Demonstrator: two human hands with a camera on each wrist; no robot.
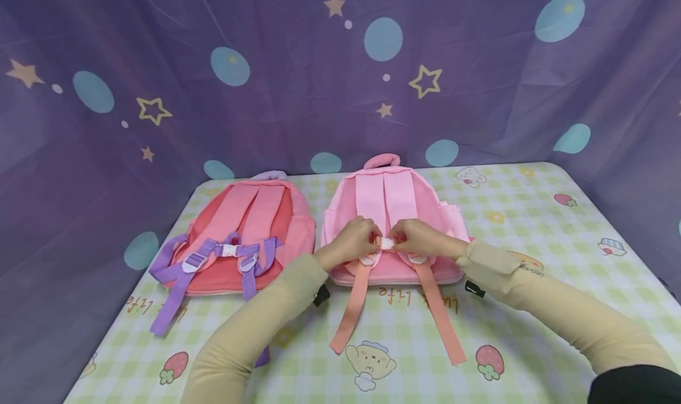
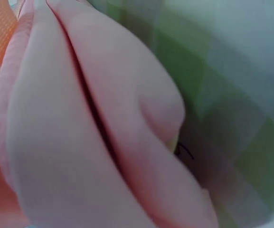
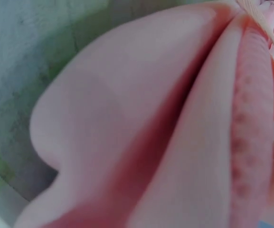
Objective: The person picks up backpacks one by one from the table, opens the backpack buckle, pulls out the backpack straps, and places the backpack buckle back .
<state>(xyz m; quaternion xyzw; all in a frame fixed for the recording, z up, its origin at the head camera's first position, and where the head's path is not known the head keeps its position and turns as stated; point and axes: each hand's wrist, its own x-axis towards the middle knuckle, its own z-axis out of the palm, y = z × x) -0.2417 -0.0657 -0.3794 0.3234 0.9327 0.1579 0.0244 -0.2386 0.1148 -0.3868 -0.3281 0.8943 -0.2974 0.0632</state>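
Note:
A light pink backpack [image 1: 348, 200] lies on the table with its shoulder straps facing up. Across its straps sits a white buckle [image 1: 387, 243] on orange webbing. My left hand [image 1: 355, 238] pinches the left side of the buckle strap, and my right hand [image 1: 417, 238] pinches its right side, the fingertips close together. Two orange strap tails [image 1: 353, 309] hang toward the front. In the left wrist view, pink fabric [image 2: 75, 128] of the backpack fills much of the frame; the right wrist view likewise shows its pink side [image 3: 103, 104].
To the left lies a coral backpack [image 1: 303, 238] with purple straps, its white buckle [image 1: 229, 250] fastened across them. A green checked cloth [image 1: 532, 226] covers the table. Behind stands a purple curtain [image 1: 298, 114] with stars and dots.

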